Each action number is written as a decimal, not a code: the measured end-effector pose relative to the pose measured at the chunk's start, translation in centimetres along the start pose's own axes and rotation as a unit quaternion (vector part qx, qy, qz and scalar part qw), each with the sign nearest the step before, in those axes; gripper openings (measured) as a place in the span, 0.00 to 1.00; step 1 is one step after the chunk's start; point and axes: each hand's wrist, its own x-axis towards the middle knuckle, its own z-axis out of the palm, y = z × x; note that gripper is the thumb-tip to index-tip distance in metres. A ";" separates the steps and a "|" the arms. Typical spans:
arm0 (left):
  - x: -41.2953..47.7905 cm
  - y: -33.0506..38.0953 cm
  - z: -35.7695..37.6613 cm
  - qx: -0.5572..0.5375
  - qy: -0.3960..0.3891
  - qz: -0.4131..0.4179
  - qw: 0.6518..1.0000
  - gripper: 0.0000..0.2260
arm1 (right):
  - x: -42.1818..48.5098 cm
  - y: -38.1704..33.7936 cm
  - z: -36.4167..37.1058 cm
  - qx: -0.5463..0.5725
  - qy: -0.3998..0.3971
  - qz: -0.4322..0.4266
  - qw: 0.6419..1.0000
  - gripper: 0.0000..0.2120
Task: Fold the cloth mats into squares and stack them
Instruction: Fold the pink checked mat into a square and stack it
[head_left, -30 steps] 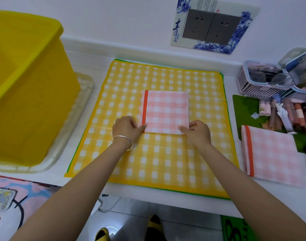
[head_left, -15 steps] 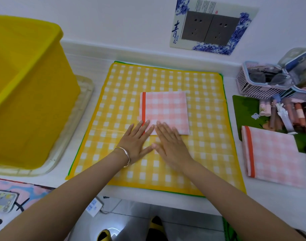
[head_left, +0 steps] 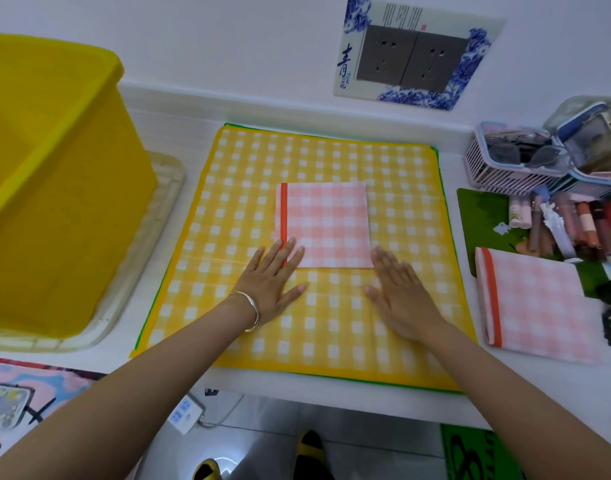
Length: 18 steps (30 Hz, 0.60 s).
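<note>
flat left hand [head_left: 269, 285] on folded pink mat [head_left: 326, 225]

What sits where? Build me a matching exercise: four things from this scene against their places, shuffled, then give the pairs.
Things
1. yellow bin
2. pink mat that the left hand touches
3. other pink mat
4. socket plate

Places
A. on the wall at the back
B. in the middle of the yellow checked mat
C. at the left, on a pale tray
D. at the right, next to the cosmetics

Pairs: 1-C, 2-B, 3-D, 4-A
</note>
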 end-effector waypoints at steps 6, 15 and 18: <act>1.3 -0.4 -1.4 -0.335 0.136 -0.066 0.930 0.34 | 2.2 -2.2 -3.1 0.235 0.060 0.117 0.963 0.27; 6.2 -2.7 -5.0 -0.597 0.058 -0.342 0.723 0.24 | 9.5 -3.5 -6.9 0.481 0.087 0.318 0.812 0.26; 6.5 -3.0 -5.0 -0.576 0.031 -0.337 0.744 0.24 | 9.5 -3.9 -7.1 0.518 0.060 0.322 0.790 0.19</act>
